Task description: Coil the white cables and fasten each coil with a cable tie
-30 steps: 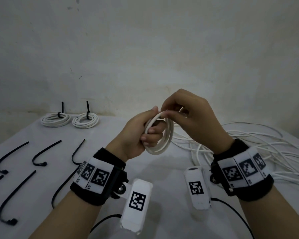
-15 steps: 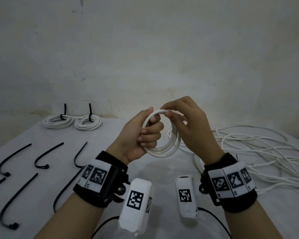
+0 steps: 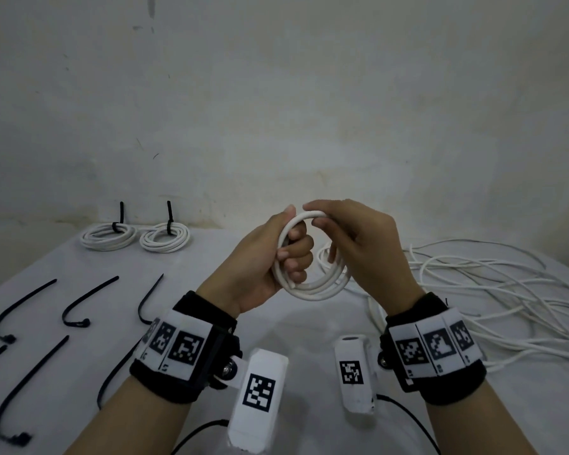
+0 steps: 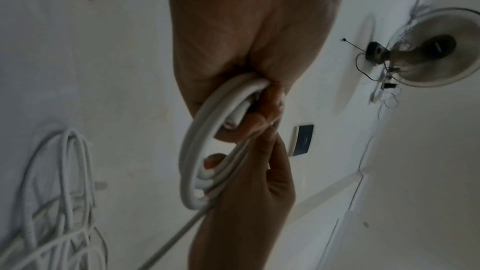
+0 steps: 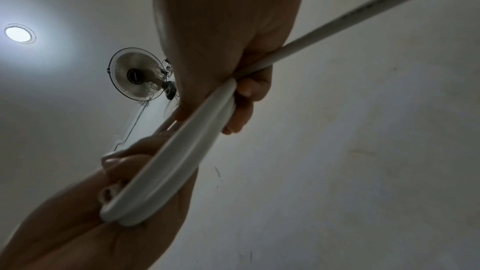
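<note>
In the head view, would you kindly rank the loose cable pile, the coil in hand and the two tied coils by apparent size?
1. Loose cable pile, by far the largest.
2. Coil in hand; it is nearer the camera, so unsure.
3. Left tied coil and right tied coil look alike.

The coil (image 3: 312,284) held in the grip is white. Left of the grip, black cable ties (image 3: 89,303) lie on the pale grey surface (image 3: 303,326); right of it, loose cable (image 3: 493,290) is white. Both wristbands (image 3: 184,349) are black with black-and-white square-patterned tags.
</note>
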Demonstrator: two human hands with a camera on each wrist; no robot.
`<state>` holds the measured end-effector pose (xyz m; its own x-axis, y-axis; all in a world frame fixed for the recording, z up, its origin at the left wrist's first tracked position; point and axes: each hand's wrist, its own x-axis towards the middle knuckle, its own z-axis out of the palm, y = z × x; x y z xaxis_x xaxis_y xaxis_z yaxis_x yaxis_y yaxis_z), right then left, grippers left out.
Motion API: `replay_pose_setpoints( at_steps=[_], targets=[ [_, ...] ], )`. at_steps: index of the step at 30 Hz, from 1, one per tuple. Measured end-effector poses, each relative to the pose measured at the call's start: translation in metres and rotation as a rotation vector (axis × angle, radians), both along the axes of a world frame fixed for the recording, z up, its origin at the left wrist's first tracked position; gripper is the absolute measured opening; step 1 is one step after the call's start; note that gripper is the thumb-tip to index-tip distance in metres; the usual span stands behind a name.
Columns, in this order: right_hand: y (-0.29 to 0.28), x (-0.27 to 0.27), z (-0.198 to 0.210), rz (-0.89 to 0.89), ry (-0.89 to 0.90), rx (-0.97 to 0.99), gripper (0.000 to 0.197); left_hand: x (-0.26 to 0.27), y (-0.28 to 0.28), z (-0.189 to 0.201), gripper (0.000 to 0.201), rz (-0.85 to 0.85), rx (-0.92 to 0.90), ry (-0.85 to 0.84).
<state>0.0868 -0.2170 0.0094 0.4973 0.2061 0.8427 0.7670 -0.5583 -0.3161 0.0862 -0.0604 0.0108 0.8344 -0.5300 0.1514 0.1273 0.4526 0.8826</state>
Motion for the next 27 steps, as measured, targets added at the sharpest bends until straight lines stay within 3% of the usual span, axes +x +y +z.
replay_pose_setpoints(
  at_steps=[4, 10, 14, 16, 21, 27],
  targets=[
    [0.008, 0.0, -0.002, 0.01, -0.012, 0.099, 0.016, 0.0, 0.001, -0.001, 0.042, -0.075, -0.099, 0.055],
    [0.021, -0.007, -0.001, 0.073, 0.195, 0.431, 0.014, -0.001, -0.002, 0.0, 0.034, -0.123, -0.174, 0.089],
    [0.021, -0.007, -0.001, 0.121, 0.267, 0.457, 0.015, 0.001, -0.002, -0.005, 0.044, -0.138, -0.231, 0.117],
    [0.017, -0.006, 0.0, 0.134, 0.242, 0.433, 0.014, 0.0, -0.002, -0.005, 0.046, -0.079, -0.182, 0.074],
    [0.011, -0.006, 0.004, 0.158, 0.144, 0.298, 0.014, -0.001, 0.004, 0.0, 0.043, 0.101, 0.137, -0.16],
    [0.013, -0.008, 0.004, 0.253, 0.2, 0.371, 0.016, -0.003, 0.003, 0.006, 0.043, 0.094, 0.118, -0.096]
  ],
)
